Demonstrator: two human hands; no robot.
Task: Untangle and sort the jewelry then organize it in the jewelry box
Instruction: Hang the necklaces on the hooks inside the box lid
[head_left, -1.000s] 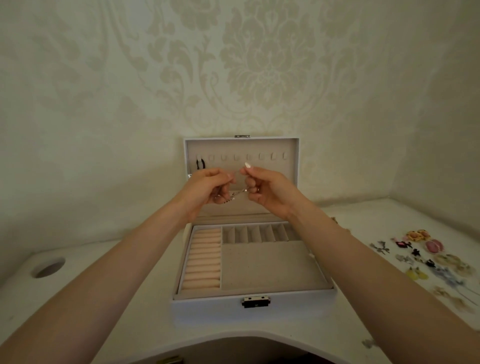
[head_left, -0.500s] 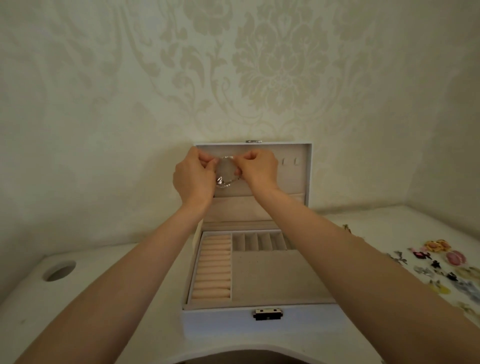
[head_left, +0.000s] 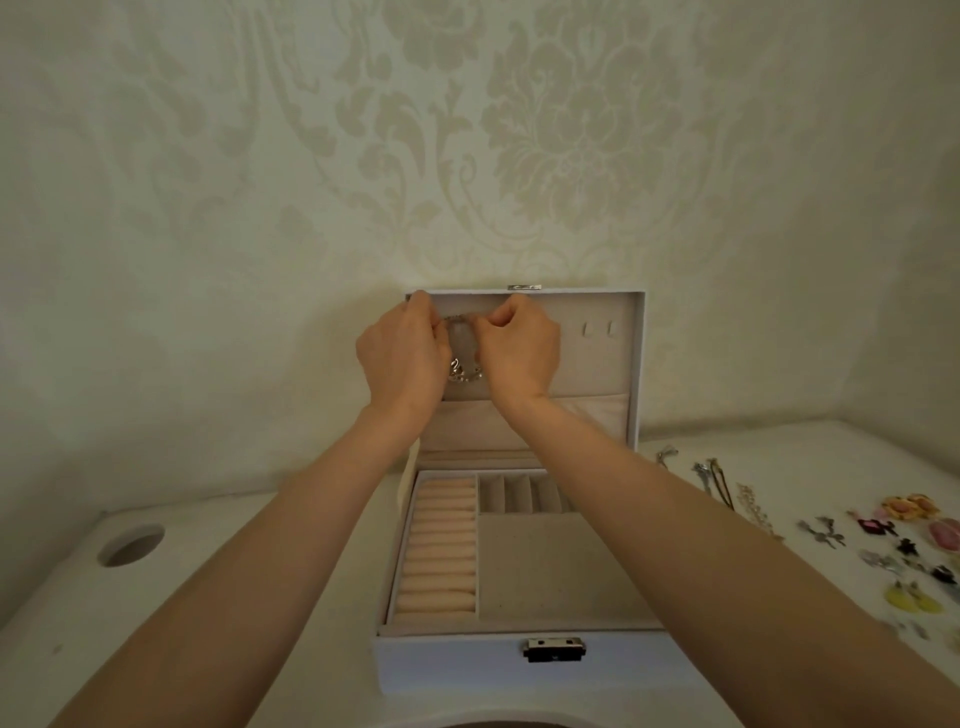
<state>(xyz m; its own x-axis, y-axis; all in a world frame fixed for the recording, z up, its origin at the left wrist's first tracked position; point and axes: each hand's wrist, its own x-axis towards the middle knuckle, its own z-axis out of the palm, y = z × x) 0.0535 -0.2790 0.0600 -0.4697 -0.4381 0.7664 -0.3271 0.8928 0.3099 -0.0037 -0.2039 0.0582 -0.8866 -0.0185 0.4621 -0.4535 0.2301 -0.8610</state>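
Note:
A white jewelry box (head_left: 457, 670) stands open in front of me, its lid (head_left: 597, 364) upright against the wall. Both hands are raised to the lid's row of hooks. My left hand (head_left: 402, 358) and my right hand (head_left: 519, 353) each pinch one end of a silver chain (head_left: 464, 371), which hangs in a loop between them against the lid lining. The box's tray holds pink ring rolls (head_left: 441, 551) at left, small slots at the back and a wide beige compartment (head_left: 550, 566).
Loose jewelry lies on the white table at right: silver chains (head_left: 714, 478), flower and bow earrings (head_left: 909, 540), yellow pieces (head_left: 911, 598). A round cable hole (head_left: 130, 544) is at the left. The patterned wall stands right behind the box.
Both hands rose from above the tray to the top of the lid, carrying the chain. The chain now hangs in a loop by the hooks.

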